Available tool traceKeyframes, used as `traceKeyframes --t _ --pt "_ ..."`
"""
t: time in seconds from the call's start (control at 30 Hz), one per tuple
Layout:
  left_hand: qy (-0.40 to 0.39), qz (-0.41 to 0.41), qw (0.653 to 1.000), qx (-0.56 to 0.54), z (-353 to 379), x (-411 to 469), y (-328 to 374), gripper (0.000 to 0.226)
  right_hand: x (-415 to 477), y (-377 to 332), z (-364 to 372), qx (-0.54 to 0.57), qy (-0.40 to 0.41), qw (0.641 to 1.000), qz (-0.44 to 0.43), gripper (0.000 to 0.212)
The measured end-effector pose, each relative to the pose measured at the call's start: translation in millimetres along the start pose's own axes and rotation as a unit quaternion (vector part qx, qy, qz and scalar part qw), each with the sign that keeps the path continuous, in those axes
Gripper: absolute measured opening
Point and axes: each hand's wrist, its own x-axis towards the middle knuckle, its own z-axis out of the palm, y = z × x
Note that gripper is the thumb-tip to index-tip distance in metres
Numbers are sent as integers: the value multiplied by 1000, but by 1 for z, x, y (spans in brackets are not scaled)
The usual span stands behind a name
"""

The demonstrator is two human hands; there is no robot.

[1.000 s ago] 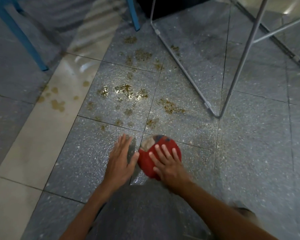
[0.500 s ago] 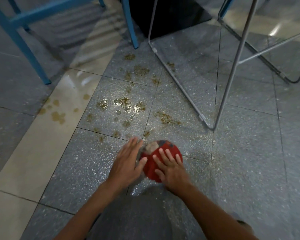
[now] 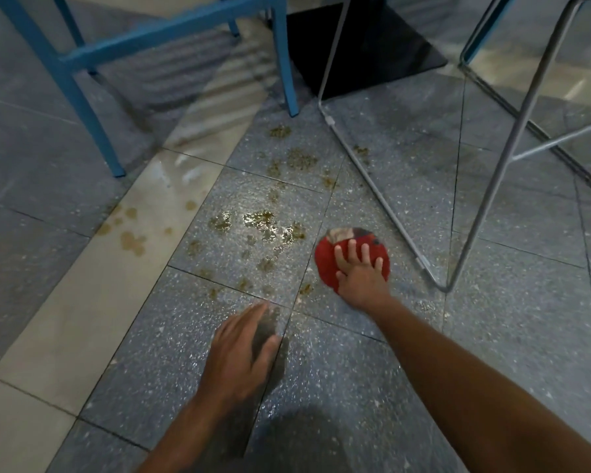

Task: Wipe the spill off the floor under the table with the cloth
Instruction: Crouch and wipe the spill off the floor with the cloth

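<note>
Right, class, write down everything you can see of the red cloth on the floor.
The cloth is red fabric bunched into a rounded wad, with a paler grey-white patch at its far edge. It lies on a grey speckled floor tile, just right of the brown spill and close to the metal frame, without touching it. The right hand presses on it, fingers spread and straight. The left hand is apart from it.

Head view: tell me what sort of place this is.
Probably a café or canteen dining area: a blue chair, a metal chair frame and a black table base stand on a tiled floor.
</note>
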Motion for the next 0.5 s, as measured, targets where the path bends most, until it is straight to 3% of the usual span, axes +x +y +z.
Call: traceKeyframes --t 0.07,0.13,0.27,0.43,0.5 --pt "-3 -22 1000 -3 3 -1 2 64 -27 -11 21 -19 4 995 -93 63" --pt "-14 -37 999 -10 7 1 8 64 -61 -11 45 41 36 992 -117 61" --pt "-20 -41 999 -22 9 13 18 66 -75 -3 61 133 96 986 -26 60" --pt "-4 -62 997 -49 6 12 14 63 -1 -5 22 97 80 989 83 67" --pt "3 -80 995 -61 6 9 10 63 0 -16 23 55 74 994 62 65"
